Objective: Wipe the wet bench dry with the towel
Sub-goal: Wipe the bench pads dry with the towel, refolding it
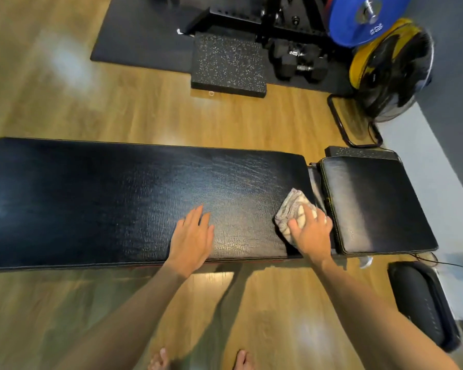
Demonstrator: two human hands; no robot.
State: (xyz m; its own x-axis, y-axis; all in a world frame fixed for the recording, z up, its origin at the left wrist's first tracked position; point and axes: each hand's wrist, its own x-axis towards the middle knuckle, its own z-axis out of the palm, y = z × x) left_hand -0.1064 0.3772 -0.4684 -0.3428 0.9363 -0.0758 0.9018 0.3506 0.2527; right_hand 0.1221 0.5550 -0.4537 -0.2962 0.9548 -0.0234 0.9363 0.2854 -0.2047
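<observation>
Long black padded vinyl bench (118, 198) spans frame, glossy sheen near its right end. Right hand (312, 233) at 4 o'clock clutches crumpled grey-and-cream cloth towel (288, 209) against the pad's right end, beside the seat-pad gap. Left hand (191, 237) flat, fingers straight, palm on pad at 6 o'clock.

A single head-worn, wide-angle view looks steeply down and forward from close above the desk (118, 198), the floor (64, 102) stretching beyond the fingers (198, 217), bare feet (159, 360) beneath them.
</observation>
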